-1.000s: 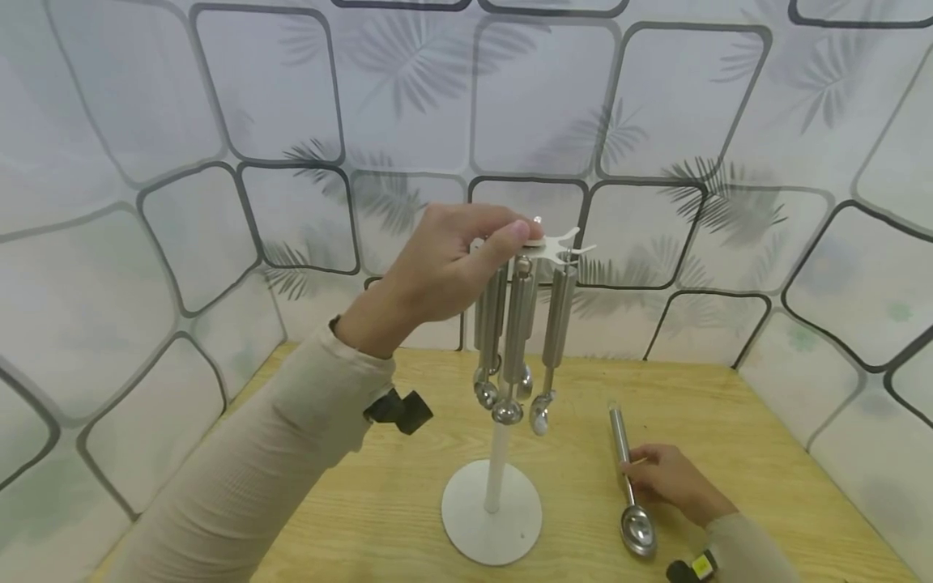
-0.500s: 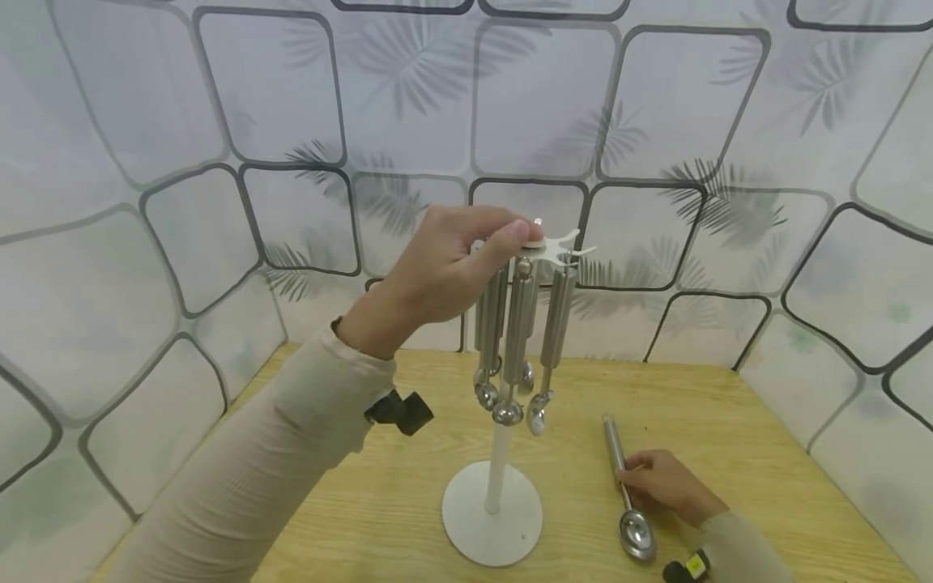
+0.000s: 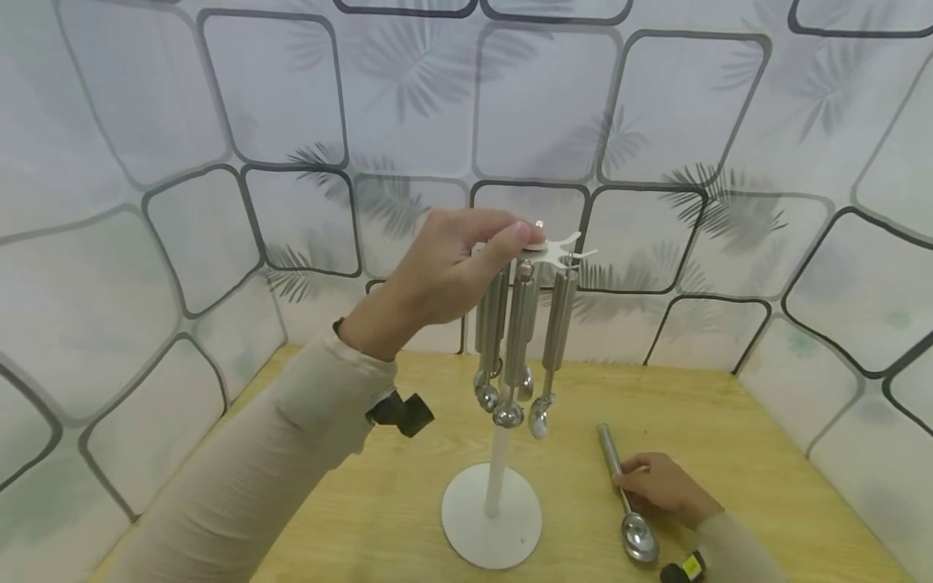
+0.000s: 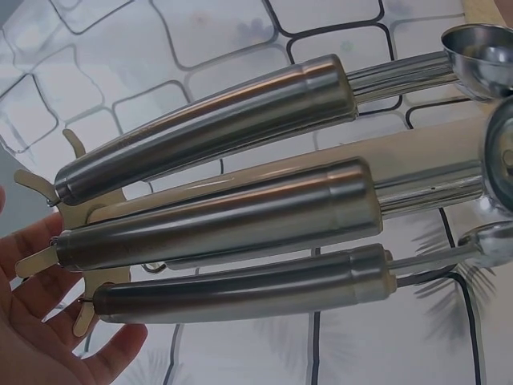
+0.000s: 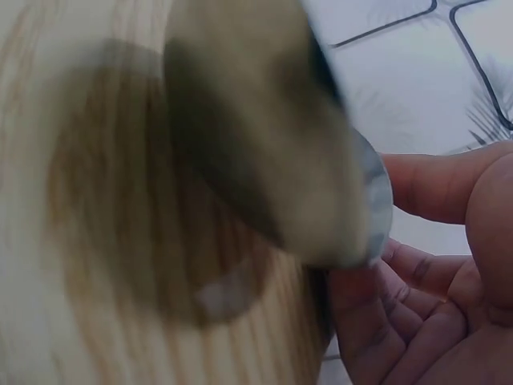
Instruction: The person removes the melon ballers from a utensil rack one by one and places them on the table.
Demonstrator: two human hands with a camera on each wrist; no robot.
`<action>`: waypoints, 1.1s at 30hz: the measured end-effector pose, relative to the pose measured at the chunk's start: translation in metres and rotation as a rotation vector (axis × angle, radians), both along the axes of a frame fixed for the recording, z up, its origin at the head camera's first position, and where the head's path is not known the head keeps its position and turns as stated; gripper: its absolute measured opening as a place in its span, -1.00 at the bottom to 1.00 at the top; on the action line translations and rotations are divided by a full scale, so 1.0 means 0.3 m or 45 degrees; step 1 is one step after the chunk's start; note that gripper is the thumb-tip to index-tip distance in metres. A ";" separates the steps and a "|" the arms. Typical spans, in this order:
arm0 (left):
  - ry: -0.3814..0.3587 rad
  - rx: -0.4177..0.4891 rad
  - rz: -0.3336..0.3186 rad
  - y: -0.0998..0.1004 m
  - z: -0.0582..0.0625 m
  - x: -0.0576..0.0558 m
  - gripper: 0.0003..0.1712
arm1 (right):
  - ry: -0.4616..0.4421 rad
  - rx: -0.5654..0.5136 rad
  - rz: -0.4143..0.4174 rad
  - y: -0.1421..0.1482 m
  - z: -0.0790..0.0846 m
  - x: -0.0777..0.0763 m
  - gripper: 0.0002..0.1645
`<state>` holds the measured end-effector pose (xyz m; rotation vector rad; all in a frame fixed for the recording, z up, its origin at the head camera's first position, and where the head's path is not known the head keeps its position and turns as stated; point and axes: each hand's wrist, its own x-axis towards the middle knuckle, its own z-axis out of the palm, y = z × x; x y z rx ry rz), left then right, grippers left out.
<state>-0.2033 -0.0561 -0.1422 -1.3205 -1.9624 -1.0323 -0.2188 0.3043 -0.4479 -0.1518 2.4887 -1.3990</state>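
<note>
A white utensil rack (image 3: pixel 493 474) stands upright on the wooden table. From its top arms hang several metal scoops (image 3: pixel 519 324) with thick steel handles, bowls downward. My left hand (image 3: pixel 459 263) holds the rack's top, thumb and forefinger at the centre. In the left wrist view, the fingers of that hand (image 4: pixel 56 313) lie around the hooked arms, beside the hanging handles (image 4: pixel 224 216). To the right of the base, my right hand (image 3: pixel 666 486) pinches a metal scoop (image 3: pixel 637 536) by its handle. Up close in the right wrist view, the scoop's bowl (image 5: pixel 264 144) is blurred.
The yellowish wooden table (image 3: pixel 394 486) lies under everything. A patterned wall covering (image 3: pixel 408 89) encloses it at the back and both sides. A small black device (image 3: pixel 401 413) sits at the left wrist, another (image 3: pixel 683 569) at the right.
My right hand has shifted slightly left and toward me with the scoop, whose handle end has swung left and nearer. My left hand stays on the rack's top.
</note>
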 end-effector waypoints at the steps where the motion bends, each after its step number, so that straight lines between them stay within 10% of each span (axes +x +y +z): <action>1: -0.001 0.001 -0.003 0.001 0.001 -0.001 -0.64 | 0.008 0.005 0.002 0.001 0.003 -0.001 -0.49; 33: -0.009 0.026 -0.015 0.003 0.000 -0.006 -0.65 | -0.033 0.031 -0.033 0.009 0.034 0.011 -0.48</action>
